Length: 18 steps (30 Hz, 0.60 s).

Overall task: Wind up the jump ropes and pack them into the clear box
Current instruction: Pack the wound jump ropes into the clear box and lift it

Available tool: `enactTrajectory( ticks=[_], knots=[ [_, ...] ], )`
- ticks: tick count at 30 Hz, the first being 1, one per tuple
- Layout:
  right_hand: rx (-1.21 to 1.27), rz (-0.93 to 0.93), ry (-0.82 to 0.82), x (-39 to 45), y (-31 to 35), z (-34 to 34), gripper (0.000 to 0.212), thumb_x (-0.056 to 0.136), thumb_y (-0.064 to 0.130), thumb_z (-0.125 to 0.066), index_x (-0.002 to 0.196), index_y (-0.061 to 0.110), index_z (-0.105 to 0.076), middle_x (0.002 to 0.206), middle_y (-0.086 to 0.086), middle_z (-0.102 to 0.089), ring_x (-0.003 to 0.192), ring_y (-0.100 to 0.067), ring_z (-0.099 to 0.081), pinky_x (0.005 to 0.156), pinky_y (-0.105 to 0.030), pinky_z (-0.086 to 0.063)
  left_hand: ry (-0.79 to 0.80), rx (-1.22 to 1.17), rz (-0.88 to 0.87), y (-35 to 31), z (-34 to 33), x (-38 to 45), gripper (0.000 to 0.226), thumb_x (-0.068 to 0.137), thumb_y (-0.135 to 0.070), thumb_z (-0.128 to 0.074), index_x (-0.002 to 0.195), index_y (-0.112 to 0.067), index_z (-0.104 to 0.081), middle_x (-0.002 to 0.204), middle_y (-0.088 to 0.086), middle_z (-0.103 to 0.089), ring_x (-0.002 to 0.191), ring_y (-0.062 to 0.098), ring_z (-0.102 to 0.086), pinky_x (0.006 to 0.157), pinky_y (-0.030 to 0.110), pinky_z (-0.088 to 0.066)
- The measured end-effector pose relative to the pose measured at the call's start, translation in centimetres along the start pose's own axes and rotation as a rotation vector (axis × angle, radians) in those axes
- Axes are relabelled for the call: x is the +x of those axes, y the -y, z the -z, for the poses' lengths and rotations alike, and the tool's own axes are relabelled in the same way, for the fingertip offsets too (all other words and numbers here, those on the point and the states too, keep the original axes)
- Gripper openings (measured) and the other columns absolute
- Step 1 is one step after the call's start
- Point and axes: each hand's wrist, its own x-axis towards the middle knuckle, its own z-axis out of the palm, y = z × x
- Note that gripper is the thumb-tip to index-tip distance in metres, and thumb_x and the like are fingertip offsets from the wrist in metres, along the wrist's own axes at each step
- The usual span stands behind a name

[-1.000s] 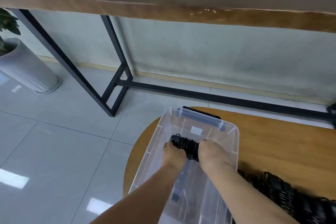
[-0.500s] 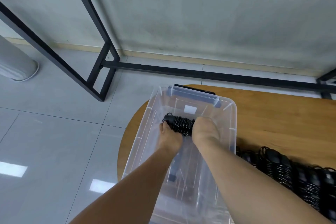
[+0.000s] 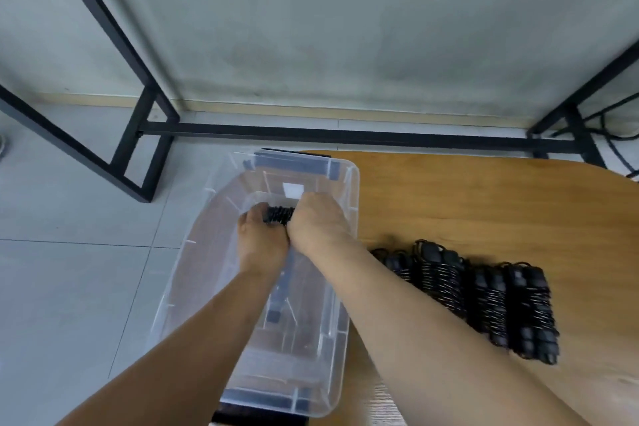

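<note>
The clear box [image 3: 193, 245] stands on the left end of the round wooden table [image 3: 484, 211], hanging partly over its edge. Both my hands reach down into the box near its far end. My left hand [image 3: 259, 239] and my right hand [image 3: 318, 221] together grip a wound black jump rope [image 3: 278, 214], one hand at each end; only its middle coils show between them. Several more wound black jump ropes [image 3: 484, 297] lie in a row on the table just right of the box.
A black metal frame [image 3: 138, 107] of a larger table stands on the grey tiled floor beyond the box, against the wall. Black cables [image 3: 608, 128] hang at the far right. A dark lid or base [image 3: 259, 418] shows under the box's near end.
The view has tilted down and right, bringing more of the rope row into sight. Both hands still hold the same wound rope, now a little further toward the box's far end.
</note>
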Motion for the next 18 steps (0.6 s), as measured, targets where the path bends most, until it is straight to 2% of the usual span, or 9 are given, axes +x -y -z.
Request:
enactTrajectory(
  ticks=[2,4,5,7,9,11,13,16,18],
  knots=[
    [0.075,0.139,-0.100,-2.3,0.3,1.3,0.020,0.095,0.014,-0.051,0.108,0.010,-0.065,0.107,-0.009,-0.066,0.106,-0.027,-0.062,0.080,-0.033,-0.050,-0.063,-0.061,-0.109,-1.7,1.2,-1.9,0.036,0.095,-0.004,-0.048,0.129,-0.013,-0.057,0.128,0.006,-0.055,0.098,0.018,-0.057,0.081,0.023,-0.044],
    [0.182,0.235,-0.228,-4.7,-1.8,3.5,0.020,0.097,0.024,-0.048,0.101,0.017,-0.067,0.100,-0.002,-0.068,0.105,-0.024,-0.062,0.080,-0.038,-0.054,-0.067,-0.111,-0.241,-4.3,0.9,-5.3,0.030,0.098,-0.011,-0.049,0.126,-0.019,-0.057,0.122,0.001,-0.057,0.093,0.012,-0.058,0.068,0.012,-0.044],
    [0.229,0.260,-0.281,-5.6,-3.1,4.7,0.023,0.098,0.028,-0.047,0.100,0.020,-0.068,0.097,0.001,-0.069,0.100,-0.022,-0.063,0.077,-0.039,-0.054,-0.057,-0.136,-0.299,-5.6,0.5,-6.9,0.028,0.098,-0.012,-0.049,0.123,-0.022,-0.057,0.119,-0.002,-0.058,0.093,0.011,-0.059,0.067,0.013,-0.045],
    [0.297,0.249,-0.314,-7.1,-6.3,7.3,0.023,0.097,0.029,-0.047,0.100,0.024,-0.069,0.096,0.006,-0.070,0.090,-0.017,-0.064,0.073,-0.035,-0.053,0.000,-0.178,-0.363,-7.3,-1.1,-10.2,0.027,0.098,-0.013,-0.049,0.119,-0.028,-0.057,0.114,-0.005,-0.060,0.098,0.013,-0.060,0.078,0.023,-0.050],
    [0.318,0.165,-0.294,-7.7,-10.0,9.7,0.020,0.097,0.025,-0.049,0.095,0.026,-0.069,0.091,0.010,-0.070,0.085,-0.014,-0.063,0.069,-0.028,-0.050,0.096,-0.151,-0.379,-8.3,-2.9,-13.4,0.027,0.098,-0.014,-0.051,0.120,-0.030,-0.058,0.112,-0.011,-0.060,0.102,0.009,-0.058,0.085,0.017,-0.045],
    [0.296,0.076,-0.237,-7.5,-14.3,11.5,0.022,0.098,0.022,-0.049,0.088,0.027,-0.067,0.086,0.010,-0.070,0.083,-0.014,-0.065,0.065,-0.025,-0.047,0.213,-0.160,-0.272,-8.4,-5.7,-16.1,0.027,0.100,-0.017,-0.051,0.124,-0.028,-0.058,0.114,-0.014,-0.059,0.108,0.006,-0.056,0.084,0.010,-0.039],
    [0.252,0.023,-0.163,-6.4,-17.9,12.4,0.022,0.100,0.022,-0.047,0.092,0.030,-0.066,0.091,0.008,-0.071,0.082,-0.014,-0.067,0.065,-0.025,-0.048,0.298,-0.251,-0.016,-8.1,-8.3,-17.7,0.027,0.100,-0.019,-0.051,0.126,-0.026,-0.057,0.113,-0.013,-0.060,0.106,0.009,-0.057,0.087,0.018,-0.042],
    [0.176,0.008,-0.058,-4.7,-21.1,12.2,0.023,0.102,0.026,-0.045,0.110,0.028,-0.066,0.104,0.007,-0.070,0.071,-0.010,-0.060,0.060,-0.023,-0.047,0.328,-0.417,0.423,-7.3,-10.9,-18.8,0.025,0.101,-0.022,-0.050,0.126,-0.022,-0.054,0.107,-0.004,-0.060,0.089,0.012,-0.055,0.078,0.025,-0.047],
    [0.124,0.036,0.016,-3.8,-22.1,11.6,0.029,0.103,0.029,-0.044,0.124,0.024,-0.063,0.121,0.006,-0.065,0.085,-0.012,-0.059,0.075,-0.024,-0.047,0.325,-0.459,0.570,-6.5,-12.3,-19.3,0.035,0.100,-0.026,-0.052,0.133,-0.015,-0.052,0.127,0.005,-0.058,0.105,0.025,-0.058,0.095,0.039,-0.050]
  ],
)
